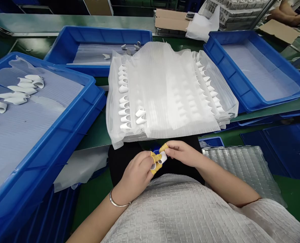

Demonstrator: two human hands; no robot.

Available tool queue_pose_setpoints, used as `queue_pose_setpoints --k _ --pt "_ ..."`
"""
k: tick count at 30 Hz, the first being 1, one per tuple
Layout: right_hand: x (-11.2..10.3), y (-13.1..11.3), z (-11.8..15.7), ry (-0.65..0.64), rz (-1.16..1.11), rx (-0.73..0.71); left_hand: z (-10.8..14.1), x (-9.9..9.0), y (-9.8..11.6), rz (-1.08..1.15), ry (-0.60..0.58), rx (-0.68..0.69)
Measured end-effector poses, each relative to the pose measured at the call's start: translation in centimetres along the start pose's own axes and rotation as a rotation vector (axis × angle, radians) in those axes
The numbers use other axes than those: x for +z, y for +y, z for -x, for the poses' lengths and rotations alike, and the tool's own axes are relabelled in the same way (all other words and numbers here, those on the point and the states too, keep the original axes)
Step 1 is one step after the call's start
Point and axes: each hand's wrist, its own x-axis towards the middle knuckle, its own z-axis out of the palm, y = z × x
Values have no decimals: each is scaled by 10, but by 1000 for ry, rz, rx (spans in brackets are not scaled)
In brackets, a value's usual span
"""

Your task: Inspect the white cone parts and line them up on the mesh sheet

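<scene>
Over my lap, my left hand [140, 167] pinches a small white curved tube-like part [163, 157] between fingers that wear yellow finger cots. My right hand [179, 152] is at the part's upper end, thumb and forefinger close together, a yellow cot on a fingertip; whether it grips the part is hard to tell. In front of both hands lies a stack of clear trays covered by a translucent white foam sheet [155, 84]. Rows of similar white parts [124, 108] show along its left and right sides.
At left, a blue bin [81, 111] holds several loose white parts on a pale liner. Another blue bin [89, 33] stands behind, with a few parts. A lined blue bin [241, 81] is at right. Clear ridged trays [241, 168] lie low at right. A person's arm [283, 15] shows far right.
</scene>
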Motion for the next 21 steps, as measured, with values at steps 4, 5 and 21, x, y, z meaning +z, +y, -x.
queue_pose_setpoints --k 4,5,21 --pt "-3 -23 1 -103 15 131 5 -7 2 -62 46 171" --pt "-3 -34 2 -146 4 143 6 -10 2 -32 74 157" --pt "-20 -104 -154 250 1337 -120 17 -10 -12 857 131 -647"
